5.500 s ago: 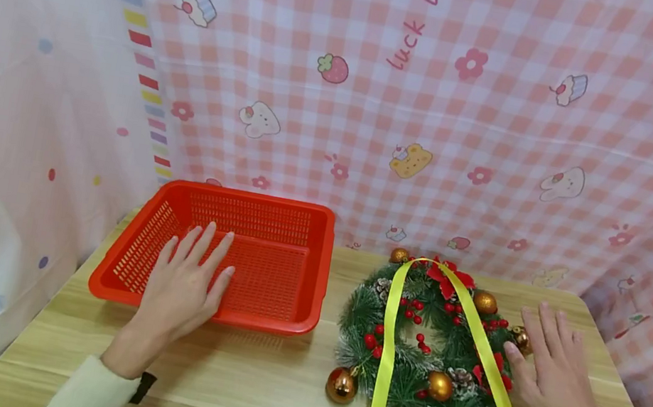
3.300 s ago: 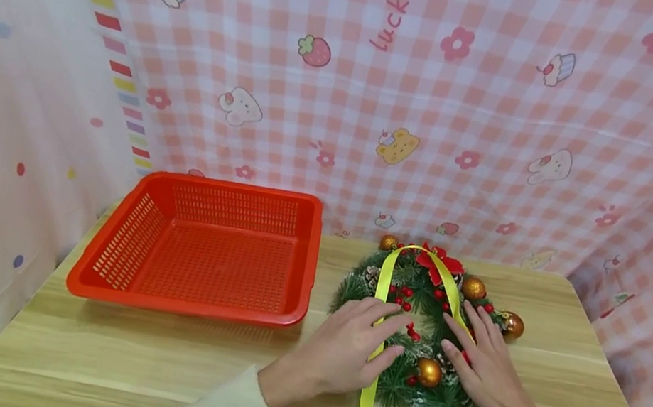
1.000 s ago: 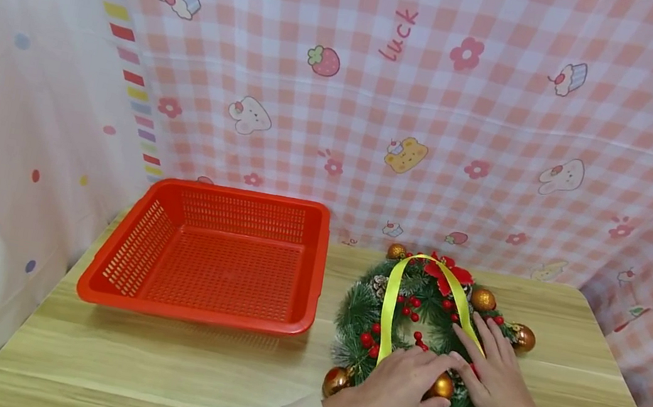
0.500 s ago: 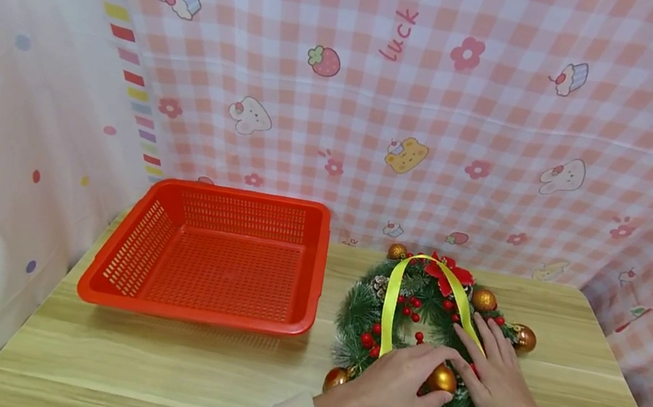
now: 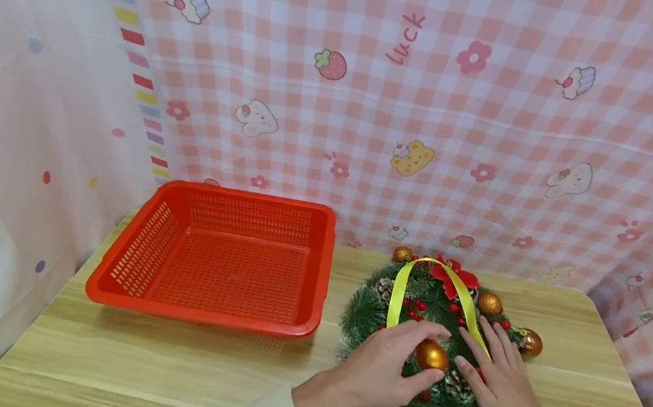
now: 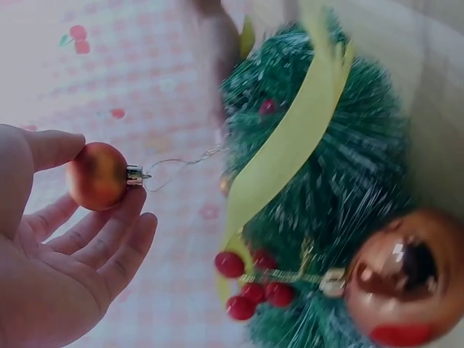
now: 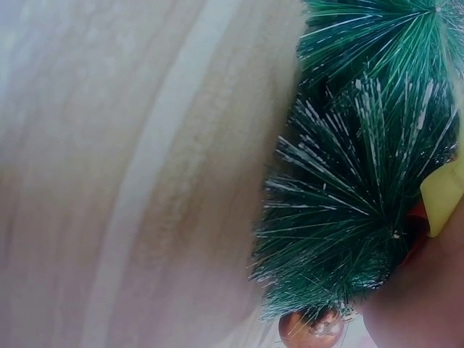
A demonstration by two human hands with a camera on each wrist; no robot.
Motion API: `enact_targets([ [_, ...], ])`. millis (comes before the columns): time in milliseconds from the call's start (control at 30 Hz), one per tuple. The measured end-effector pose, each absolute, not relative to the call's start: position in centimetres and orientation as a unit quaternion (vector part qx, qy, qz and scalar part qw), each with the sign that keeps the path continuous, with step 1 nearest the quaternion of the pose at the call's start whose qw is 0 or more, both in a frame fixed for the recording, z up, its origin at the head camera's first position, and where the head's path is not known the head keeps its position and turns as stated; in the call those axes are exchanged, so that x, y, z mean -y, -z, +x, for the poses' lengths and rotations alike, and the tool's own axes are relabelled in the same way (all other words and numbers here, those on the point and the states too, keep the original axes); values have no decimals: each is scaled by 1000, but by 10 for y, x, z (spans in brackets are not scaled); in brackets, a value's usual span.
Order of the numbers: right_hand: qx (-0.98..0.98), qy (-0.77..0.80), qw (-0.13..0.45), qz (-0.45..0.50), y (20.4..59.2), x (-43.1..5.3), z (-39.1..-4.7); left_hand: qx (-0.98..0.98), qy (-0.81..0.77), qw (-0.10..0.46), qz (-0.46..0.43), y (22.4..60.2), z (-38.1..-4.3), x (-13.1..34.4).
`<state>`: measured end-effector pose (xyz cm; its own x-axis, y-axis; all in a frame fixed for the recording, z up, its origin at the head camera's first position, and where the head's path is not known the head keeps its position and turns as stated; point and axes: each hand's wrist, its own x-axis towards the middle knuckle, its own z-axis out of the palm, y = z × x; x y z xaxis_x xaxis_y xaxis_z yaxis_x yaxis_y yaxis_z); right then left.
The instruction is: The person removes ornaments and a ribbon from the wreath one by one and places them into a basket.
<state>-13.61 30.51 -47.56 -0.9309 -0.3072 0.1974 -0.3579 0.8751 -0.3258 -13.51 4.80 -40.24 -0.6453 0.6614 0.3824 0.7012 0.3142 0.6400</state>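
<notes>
A green Christmas wreath (image 5: 361,314) lies on the table, with a yellow ribbon (image 5: 396,305) draped over it. My left hand (image 5: 375,370) pinches a gold bauble (image 5: 432,356) between thumb and fingers above the wreath's front part. In the left wrist view, a thin wire loop (image 6: 170,161) runs from the bauble's silver cap towards the greenery. My right hand (image 5: 505,392) rests on the wreath's right side, fingers extended over the ribbon. Only a blurred part of that hand shows in the right wrist view, beside green needles (image 7: 341,196).
Left of the wreath stands a red perforated plastic basket (image 5: 316,281) with nothing in it. Other baubles hang on the wreath, including a copper one (image 5: 530,343) at its right edge. A pink checked curtain (image 5: 343,105) rises behind the wooden table (image 5: 155,376).
My left hand has come from over the basket to the wreath and taken hold of the gold bauble, now shifted slightly left and up. My right hand has moved onto the wreath's right side.
</notes>
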Motion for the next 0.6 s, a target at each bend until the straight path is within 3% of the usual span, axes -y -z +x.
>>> enact_targets([
  [600,965,-187,65,173,476,-306,-136,825,436,69,-354,379,-148,5],
])
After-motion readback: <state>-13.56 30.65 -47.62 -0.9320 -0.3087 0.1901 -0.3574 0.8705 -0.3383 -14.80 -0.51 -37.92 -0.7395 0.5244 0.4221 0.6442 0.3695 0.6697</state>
